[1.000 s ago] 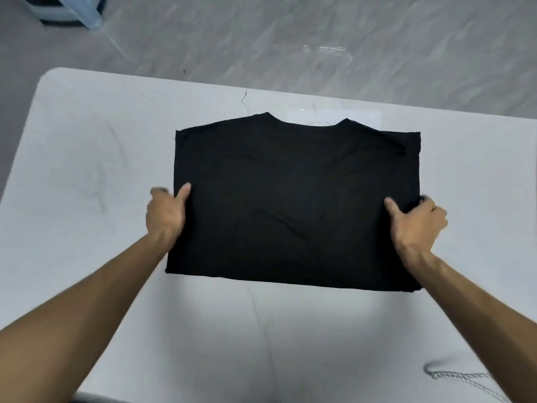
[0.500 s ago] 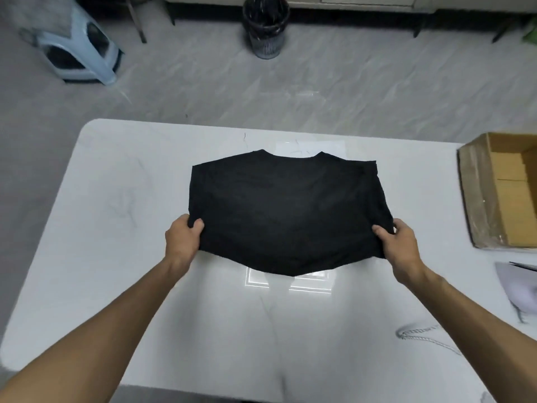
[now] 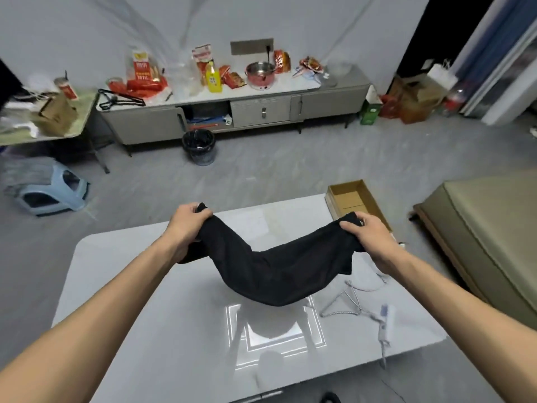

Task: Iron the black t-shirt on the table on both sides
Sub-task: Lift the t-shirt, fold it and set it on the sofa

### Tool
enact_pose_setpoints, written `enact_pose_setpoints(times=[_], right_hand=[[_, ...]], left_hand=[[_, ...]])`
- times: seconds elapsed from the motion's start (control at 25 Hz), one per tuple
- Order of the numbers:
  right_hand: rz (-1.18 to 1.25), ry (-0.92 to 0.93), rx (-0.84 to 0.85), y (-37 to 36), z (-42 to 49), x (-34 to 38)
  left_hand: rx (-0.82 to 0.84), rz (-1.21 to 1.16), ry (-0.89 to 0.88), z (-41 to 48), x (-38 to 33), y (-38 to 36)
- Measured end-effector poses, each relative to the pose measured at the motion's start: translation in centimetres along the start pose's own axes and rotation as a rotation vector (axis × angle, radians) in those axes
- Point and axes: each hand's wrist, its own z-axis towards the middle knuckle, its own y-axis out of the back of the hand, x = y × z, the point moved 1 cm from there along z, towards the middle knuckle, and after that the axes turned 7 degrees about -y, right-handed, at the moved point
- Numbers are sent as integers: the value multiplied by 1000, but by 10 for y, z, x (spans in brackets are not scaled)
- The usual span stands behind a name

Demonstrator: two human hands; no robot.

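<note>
Above the table, the black t-shirt sags bunched (middle lowest), both hands' fingers grasping its ends.

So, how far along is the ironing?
Nothing shows a pressed side yet. Both hands, left and right, grip the shirt, sagging above the table. To do: lay it flat and iron it; the likely iron lies untouched.

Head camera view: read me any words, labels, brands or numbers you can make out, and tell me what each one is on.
Nothing here can be read.
Red and white snack bags on the sideboard: printed, but too blurred to read.
Yellow bottle: its label is too small to read.
Green box on the floor: any print is too blurred to read.
Black t-shirt: no print shows.
</note>
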Motion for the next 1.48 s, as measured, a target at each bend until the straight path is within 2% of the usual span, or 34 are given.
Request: enact_pose_setpoints(times=[0.12,0.32,0.68,1.0,1.16,1.32,1.48], right_hand=[[9,15,-64,74,-34,14],[55,21,-189,228,-70,12],[129,45,-435,469,-105,15],[197,69,-723,565,-87,8],[269,79,-767,604,-76,21],[274,80,-779,659,-49,27],[266,32,-766,719,-11,4]], left_hand=[[77,28,-98,-27,-67,-50],[183,25,-186,-80,-168,-172],[428,1,-310,-140,-283,-393],[637,19,-352,-142,-358,-519],[671,-14,-362,-141,-394,-560],[661,-131,-289,-142,-418,-615],[675,-123,-240,-142,-426,-681]])
